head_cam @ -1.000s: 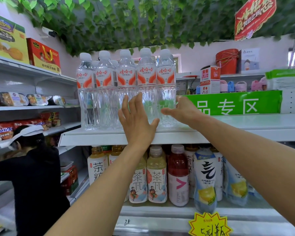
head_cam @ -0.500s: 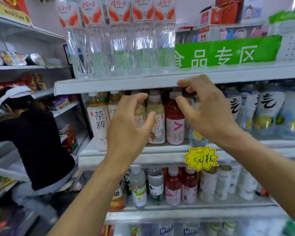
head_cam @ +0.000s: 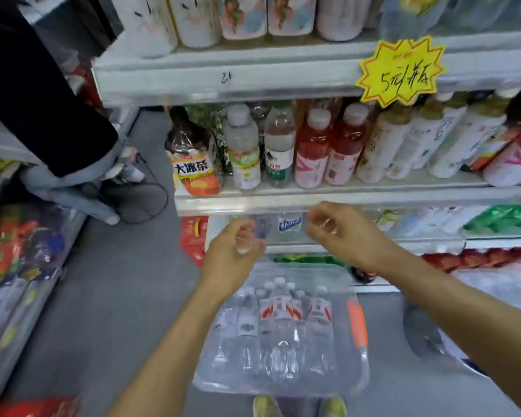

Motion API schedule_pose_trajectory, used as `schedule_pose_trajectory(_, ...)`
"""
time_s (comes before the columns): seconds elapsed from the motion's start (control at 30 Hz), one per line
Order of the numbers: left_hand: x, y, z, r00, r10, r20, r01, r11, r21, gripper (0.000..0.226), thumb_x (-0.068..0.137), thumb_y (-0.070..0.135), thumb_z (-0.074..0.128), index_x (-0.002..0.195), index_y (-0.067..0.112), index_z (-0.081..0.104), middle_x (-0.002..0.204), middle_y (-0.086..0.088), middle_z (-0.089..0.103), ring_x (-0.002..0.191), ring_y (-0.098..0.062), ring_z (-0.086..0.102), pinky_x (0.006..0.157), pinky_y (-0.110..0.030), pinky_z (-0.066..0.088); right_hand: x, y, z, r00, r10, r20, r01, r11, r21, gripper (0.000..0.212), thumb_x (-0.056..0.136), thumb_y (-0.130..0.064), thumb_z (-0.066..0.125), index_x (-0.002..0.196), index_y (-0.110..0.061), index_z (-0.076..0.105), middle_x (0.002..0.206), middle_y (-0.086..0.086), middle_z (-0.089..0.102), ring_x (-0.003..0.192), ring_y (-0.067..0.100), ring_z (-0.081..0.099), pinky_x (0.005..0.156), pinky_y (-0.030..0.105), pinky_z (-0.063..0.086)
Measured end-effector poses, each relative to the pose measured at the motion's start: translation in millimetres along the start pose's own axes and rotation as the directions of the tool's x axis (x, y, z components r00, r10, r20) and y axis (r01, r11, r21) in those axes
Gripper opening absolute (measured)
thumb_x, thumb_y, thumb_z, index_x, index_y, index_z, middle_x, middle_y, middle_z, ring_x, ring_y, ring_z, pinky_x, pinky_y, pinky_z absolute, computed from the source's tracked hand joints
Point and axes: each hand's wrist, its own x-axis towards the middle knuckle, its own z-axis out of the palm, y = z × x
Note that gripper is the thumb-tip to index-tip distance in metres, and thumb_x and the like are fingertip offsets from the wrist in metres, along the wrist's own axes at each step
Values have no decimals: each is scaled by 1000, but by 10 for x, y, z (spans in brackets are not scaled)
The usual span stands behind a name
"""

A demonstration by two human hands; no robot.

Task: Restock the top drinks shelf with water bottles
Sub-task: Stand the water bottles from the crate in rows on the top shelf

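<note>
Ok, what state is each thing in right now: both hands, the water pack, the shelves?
left hand: empty, fingers loosely curled, above the pack
right hand: empty, fingers loosely curled, above the pack
water pack: on the floor, wrapped in clear plastic, bottles upright
middle shelf: stocked with upright bottles
price tag: fixed to the upper shelf edge

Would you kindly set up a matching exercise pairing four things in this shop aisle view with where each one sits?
Things:
1. clear plastic-wrapped pack of water bottles
2. yellow star-shaped price tag
3. two red drink bottles
4. orange iced tea bottle

Places:
A. left end of the middle shelf
B. on the floor below both hands
C. stuck on a shelf edge, upper right
D. middle shelf, right of the green-labelled bottle

Pairs: 1-B, 2-C, 3-D, 4-A
</note>
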Motion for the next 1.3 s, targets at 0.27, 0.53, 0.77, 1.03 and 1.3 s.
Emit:
schedule_pose_trajectory(0.27, -299, -1363, 1082, 820, -542, 185, 553, 833, -11, 44, 89, 18, 73, 126, 6, 53, 100, -9, 66, 86, -25, 64, 64, -25, 51, -220, 1187, 1322, 800, 516, 306, -547, 837, 19, 22, 91, -23, 67, 101, -4, 62, 99, 15, 65, 83, 18, 53, 61, 24, 39)
schedule_pose_trajectory(0.53, -371, -1938, 1870, 774, -607, 179, 576, 793, 196, 90, 74, 42, 84, 144, 10, 38, 135, -14, 50, 122, -31, 54, 100, -39, 48, -342, 1791, 2341, 535, 747, 395, -806, 591, -25, 84, 89, -43, 69, 146, 4, 28, 127, 17, 58, 97, 32, 64, 61, 32, 47)
schedule_pose_trajectory(0.77, -309, -2024, 1995, 783, -605, 145, 516, 762, 392, 92, 76, 38, 82, 143, 5, 29, 136, -17, 39, 123, -36, 48, 103, -43, 45, -360, 1976, 2596, 465, 809, 359, -881, 464, 94, 81, 75, -29, 83, 136, 0, 39, 123, 16, 60, 107, 33, 63, 74, 35, 53)
schedule_pose_trajectory(1.03, -426, -1771, 1263, 685, -686, 247, 725, 676, -134, 35, 76, 20, 77, 101, 35, 58, 104, 2, 71, 94, -19, 70, 73, -32, 62, -498, 1695, 2169, 513, 755, 409, -849, 375, 372, 26, 80, -30, 73, 86, -13, 54, 81, 5, 63, 63, 17, 60, 50, 26, 43)
schedule_pose_trajectory(1.3, -469, -1062, 571, 822, -531, 203, 569, 763, -308, 58, 84, 13, 73, 135, 22, 48, 114, -6, 68, 92, -20, 69, 64, -28, 60, -816, 1046, 1510, 731, 598, 328, -656, 484, 579, 26, 82, -16, 72, 100, -5, 56, 68, 6, 64, 44, 6, 61, 43, 20, 48)
